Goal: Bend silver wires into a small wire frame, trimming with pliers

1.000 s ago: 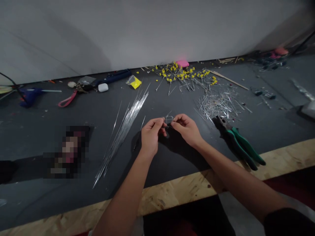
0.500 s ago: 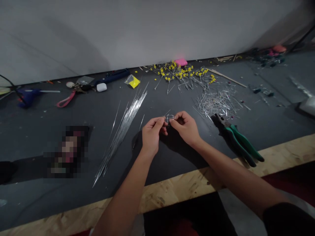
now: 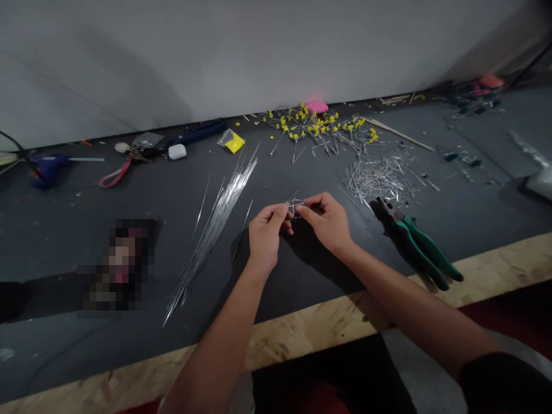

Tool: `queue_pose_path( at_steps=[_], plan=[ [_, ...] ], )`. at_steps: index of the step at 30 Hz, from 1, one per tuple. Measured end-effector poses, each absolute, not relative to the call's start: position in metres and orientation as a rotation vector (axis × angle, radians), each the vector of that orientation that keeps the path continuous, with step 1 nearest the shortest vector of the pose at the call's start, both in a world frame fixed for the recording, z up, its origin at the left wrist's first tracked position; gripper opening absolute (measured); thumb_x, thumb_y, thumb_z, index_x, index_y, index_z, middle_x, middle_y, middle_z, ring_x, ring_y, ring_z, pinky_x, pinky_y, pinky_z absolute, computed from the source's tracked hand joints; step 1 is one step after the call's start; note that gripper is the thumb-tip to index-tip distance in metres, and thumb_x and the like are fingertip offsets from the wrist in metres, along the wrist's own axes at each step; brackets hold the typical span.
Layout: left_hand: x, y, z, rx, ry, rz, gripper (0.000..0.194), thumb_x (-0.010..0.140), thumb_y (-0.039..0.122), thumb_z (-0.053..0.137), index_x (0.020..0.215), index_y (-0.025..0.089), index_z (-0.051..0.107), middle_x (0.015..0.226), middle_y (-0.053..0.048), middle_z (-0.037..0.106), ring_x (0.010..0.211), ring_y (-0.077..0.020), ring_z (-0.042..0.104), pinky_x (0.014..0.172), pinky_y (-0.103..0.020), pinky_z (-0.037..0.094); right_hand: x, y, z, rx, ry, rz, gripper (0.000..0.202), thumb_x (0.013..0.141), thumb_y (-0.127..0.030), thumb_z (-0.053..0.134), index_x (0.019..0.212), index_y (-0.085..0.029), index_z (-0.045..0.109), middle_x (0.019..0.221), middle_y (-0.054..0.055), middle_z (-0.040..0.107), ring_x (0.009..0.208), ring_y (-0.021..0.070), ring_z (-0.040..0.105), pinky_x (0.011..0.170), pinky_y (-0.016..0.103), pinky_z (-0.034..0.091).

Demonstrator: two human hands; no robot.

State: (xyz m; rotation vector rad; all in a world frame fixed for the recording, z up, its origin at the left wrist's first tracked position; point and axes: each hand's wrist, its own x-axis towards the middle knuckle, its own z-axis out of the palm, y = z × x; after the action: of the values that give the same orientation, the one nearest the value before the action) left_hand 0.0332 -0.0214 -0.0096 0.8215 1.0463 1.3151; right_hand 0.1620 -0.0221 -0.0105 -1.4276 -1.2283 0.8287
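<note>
Between both hands is a small bent wire piece (image 3: pixel 294 208), its far side curved and thin strands crossing it. My left hand (image 3: pixel 268 230) pinches its left end between thumb and fingers. At its right end my right hand (image 3: pixel 328 223) is closed on the wire, thumb pressed near the index finger. A single wire (image 3: pixel 244 227) lies on the table to the left of my left hand. Further left is a long bundle of straight silvery wires (image 3: pixel 215 224). The finer twists of the held wire are too small to make out.
Green-handled pliers (image 3: pixel 416 241) lie right of my hands, below a pile of short wires (image 3: pixel 379 175). Behind are yellow-tipped wires (image 3: pixel 319 126), a pink lump (image 3: pixel 317 107) and a yellow packet (image 3: pixel 233 141). A blurred-out object (image 3: pixel 121 264) lies left.
My right thumb and fingers have shifted slightly on the wire piece, which is tilted a little differently. My left hand keeps its pinch.
</note>
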Motion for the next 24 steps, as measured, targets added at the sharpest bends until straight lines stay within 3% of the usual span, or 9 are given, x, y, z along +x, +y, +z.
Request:
queue_pose_path(
  at_steps=[13, 24],
  plan=[
    [0.0365, -0.0231, -0.0067, 0.775, 1.035, 1.342, 0.019, 0.072, 0.031, 0.069, 0.079, 0.014, 0.068, 0.066, -0.001, 0.063, 0.049, -0.007, 0.053, 0.043, -0.02, 0.046, 0.1576, -0.0254, -0.008, -1.401, -1.169, 0.833, 0.019, 0.076, -0.038, 0.064, 0.076, -0.02, 0.06, 0.07, 0.0, 0.063, 0.063, 0.0126, 0.055, 0.062, 0.027, 0.043],
    [0.038, -0.026, -0.0068, 0.834, 1.058, 1.349, 0.02, 0.074, 0.034, 0.067, 0.081, 0.015, 0.068, 0.066, 0.001, 0.063, 0.049, -0.0064, 0.053, 0.045, -0.019, 0.046, 0.1546, -0.0256, -0.0111, -1.204, -0.979, 1.067, 0.02, 0.079, -0.04, 0.061, 0.074, -0.021, 0.057, 0.069, -0.002, 0.062, 0.067, 0.0119, 0.056, 0.069, 0.028, 0.044]
  ],
)
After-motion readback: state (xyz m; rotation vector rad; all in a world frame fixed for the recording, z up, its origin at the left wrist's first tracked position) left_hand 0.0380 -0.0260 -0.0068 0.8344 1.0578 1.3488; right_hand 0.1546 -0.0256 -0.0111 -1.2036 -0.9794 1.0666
